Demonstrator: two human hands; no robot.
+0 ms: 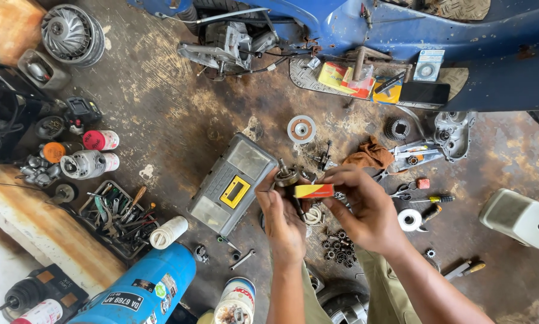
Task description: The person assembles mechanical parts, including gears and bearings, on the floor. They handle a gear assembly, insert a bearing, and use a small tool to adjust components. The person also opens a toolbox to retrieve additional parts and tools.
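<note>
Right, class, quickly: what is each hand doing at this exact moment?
Left hand: closed around a dark metal part.
Right hand: fingers pinching a small red-and-yellow box beside that part.

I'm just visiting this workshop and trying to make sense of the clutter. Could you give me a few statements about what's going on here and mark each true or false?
1. The right hand holds a small red and yellow box. True.
2. The left hand is empty and rests on the floor. False: it is raised and holds a round metal part next to the box.
3. A grey case with a yellow label lies on the floor to the left of the hands. True.
4. The blue cylinder stands upright beside the blue scooter body. False: it lies on its side at the bottom of the view, far from the scooter.
5. A tray of hand tools sits on the floor at the left. True.
</note>
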